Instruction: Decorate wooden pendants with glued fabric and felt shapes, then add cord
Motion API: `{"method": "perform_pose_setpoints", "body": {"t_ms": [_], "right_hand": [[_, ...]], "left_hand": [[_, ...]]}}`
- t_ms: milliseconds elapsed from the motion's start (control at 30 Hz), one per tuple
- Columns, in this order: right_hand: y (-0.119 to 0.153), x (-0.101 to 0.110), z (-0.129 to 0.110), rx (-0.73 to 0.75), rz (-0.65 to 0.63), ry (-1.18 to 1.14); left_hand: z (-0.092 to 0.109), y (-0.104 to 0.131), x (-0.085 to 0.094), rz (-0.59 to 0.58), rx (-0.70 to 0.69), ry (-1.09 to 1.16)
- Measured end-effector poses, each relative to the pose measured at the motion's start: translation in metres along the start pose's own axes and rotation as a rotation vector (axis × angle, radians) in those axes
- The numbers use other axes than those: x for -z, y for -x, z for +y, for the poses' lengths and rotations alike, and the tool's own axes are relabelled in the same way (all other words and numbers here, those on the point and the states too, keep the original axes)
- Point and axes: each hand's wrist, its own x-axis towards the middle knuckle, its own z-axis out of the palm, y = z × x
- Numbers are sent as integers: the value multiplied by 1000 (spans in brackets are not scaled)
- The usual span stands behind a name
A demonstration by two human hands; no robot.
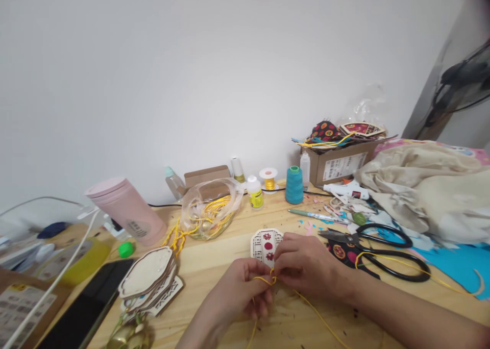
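A pale wooden ornament [261,244] with red flower shapes and cut-out lattice edges lies on the table, partly covered by my hands. Just at its lower edge, my left hand [243,288] pinches a thin yellow cord [272,277], which loops over the thumb. Close beside it, my right hand [302,262] is closed on the same cord, its fingertips partly hidden. A small loop or knot shows between the hands, and loose strands trail toward me. Large black-handled scissors [377,244] lie right of my right hand, near dark patterned fabric.
Stacked wooden pieces [147,275], a phone [88,308] and a pink tumbler [128,211] stand or lie left. Behind are a bag of yellow cord [210,211], a glue bottle [254,193] and blue thread [294,185]. A filled cardboard box [337,163] stands back right.
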Motion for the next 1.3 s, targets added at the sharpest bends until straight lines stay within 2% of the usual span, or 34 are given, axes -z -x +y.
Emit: {"method": "perform_pose_setpoints", "body": {"t_ms": [367, 600, 700, 833, 967, 1100, 1300], "right_hand": [[0, 3, -8, -43, 44, -131], [-1, -6, -10, -10, 64, -145], [0, -5, -8, -79, 76, -218], [1, 5, -7, -211, 29, -387], [4, 15, -6, -99, -111, -527], [9, 15, -9, 6, -263, -568], [12, 2, -19, 147, -287, -346]], "left_hand": [[-2, -2, 1, -35, -64, 2], [-2, -3, 1, -31, -67, 0], [-1, -3, 1, -12, -77, 11], [0, -1, 1, -8, -94, 12], [1, 0, -1, 52, -67, -14], [0, -1, 0, 64, -56, 62], [0, 1, 1, 49, -29, 213]]}}
